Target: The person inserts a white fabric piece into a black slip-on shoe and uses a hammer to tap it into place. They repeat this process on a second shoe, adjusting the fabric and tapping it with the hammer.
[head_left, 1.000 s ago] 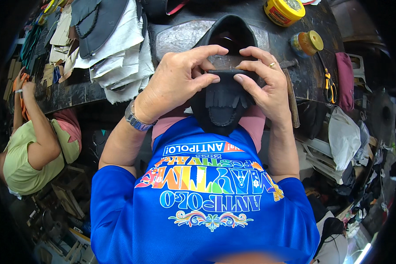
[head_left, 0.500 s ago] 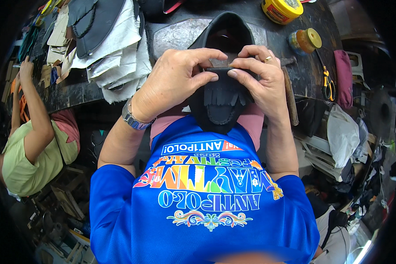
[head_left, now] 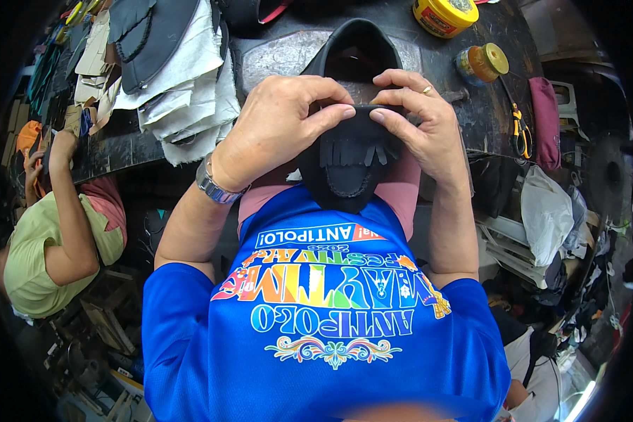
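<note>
A black shoe upper (head_left: 348,190) with a fringed flap and a stitched toe rests toe-down toward me between my thighs. Its rounded heel opening points at the table. My left hand (head_left: 278,119), with a metal watch at the wrist, pinches the left part of the folded top edge above the fringe between thumb and index finger. On the right part of that same edge, my right hand (head_left: 425,116) grips with thumb and fingers, a ring showing on one finger. Behind the right hand, a hammer head (head_left: 458,95) pokes out; its handle is mostly hidden.
White-backed black pieces (head_left: 190,105) lie stacked at left on the dark table (head_left: 119,151). Right of the shoe stand a yellow tub (head_left: 443,17) and a glass jar (head_left: 482,63), with orange-handled scissors (head_left: 520,133) near the edge. A co-worker in light green (head_left: 56,246) sits at far left.
My left thumb and fingers have shifted slightly right along the flap's edge, and my right hand has moved a little outward. The co-worker's hand has come down lower at the table's edge.
</note>
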Motion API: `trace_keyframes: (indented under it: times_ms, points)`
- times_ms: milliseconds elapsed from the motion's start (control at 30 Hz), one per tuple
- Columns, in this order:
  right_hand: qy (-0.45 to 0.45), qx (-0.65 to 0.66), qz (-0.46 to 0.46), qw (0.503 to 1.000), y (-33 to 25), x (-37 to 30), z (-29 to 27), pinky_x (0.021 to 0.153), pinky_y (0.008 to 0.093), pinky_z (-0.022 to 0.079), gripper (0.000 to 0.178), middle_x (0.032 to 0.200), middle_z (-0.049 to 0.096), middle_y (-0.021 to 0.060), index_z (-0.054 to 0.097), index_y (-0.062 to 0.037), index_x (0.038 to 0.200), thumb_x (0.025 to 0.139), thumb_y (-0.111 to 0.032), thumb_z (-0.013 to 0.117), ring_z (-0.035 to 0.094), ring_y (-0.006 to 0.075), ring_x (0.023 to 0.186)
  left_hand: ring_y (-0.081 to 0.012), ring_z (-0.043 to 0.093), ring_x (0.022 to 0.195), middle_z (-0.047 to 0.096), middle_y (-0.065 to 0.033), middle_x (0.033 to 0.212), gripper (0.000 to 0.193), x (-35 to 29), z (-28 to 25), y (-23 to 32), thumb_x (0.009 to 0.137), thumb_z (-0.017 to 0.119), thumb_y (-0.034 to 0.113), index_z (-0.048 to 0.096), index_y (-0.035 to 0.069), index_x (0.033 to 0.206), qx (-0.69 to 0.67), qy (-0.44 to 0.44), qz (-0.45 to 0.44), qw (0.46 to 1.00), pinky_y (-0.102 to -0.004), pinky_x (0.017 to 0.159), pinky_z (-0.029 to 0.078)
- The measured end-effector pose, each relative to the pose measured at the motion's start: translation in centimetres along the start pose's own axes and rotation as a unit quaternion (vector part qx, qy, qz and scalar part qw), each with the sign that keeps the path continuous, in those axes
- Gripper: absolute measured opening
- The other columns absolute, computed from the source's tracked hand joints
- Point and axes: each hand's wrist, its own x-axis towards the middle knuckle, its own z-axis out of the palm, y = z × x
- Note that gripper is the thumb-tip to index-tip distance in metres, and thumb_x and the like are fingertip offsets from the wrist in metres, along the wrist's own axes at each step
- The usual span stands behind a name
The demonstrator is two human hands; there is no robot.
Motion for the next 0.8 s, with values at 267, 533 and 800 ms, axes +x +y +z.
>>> trace_keyframes:
  times_ms: [267,533,800]
  points:
    - [-0.034,0.002,-0.02,0.999,0.6,0.5,-0.3,0.091,0.0361,0.051,0.015,0.107,0.069,0.0086,0.073,-0.0017,0.093,0.084,-0.012,0.079,0.066,0.0256,0.103,-0.0286,0.072,0.077,0.073,-0.0103,0.087,0.021,0.0,1.4,-0.3,0.088,0.079,0.024,0.076,0.005,0.095,0.097,0.055,0.074,0.991,-0.0345,0.069,0.055]
    - [-0.071,-0.01,-0.009,0.997,0.6,0.7,-0.8,0.083,0.0318,0.049,0.017,0.109,0.066,0.0075,0.071,0.0001,0.096,0.084,-0.008,0.079,0.064,0.0203,0.1,-0.0304,0.073,0.082,0.075,-0.0097,0.091,0.024,0.4,0.7,-0.3,0.086,0.079,0.029,0.077,0.008,0.097,0.107,0.014,0.057,0.993,-0.0397,0.072,0.057]
    - [-0.105,-0.155,-0.082,0.979,0.2,1.4,-1.0,0.081,0.0367,0.049,0.028,0.094,0.066,0.0073,0.069,-0.0034,0.099,0.078,-0.016,0.083,0.063,0.0263,0.092,-0.0324,0.073,0.086,0.075,-0.0106,0.09,0.027,0.3,0.1,0.0,0.082,0.08,0.025,0.076,0.01,0.104,0.196,-0.029,0.077,0.977,-0.0426,0.075,0.057]
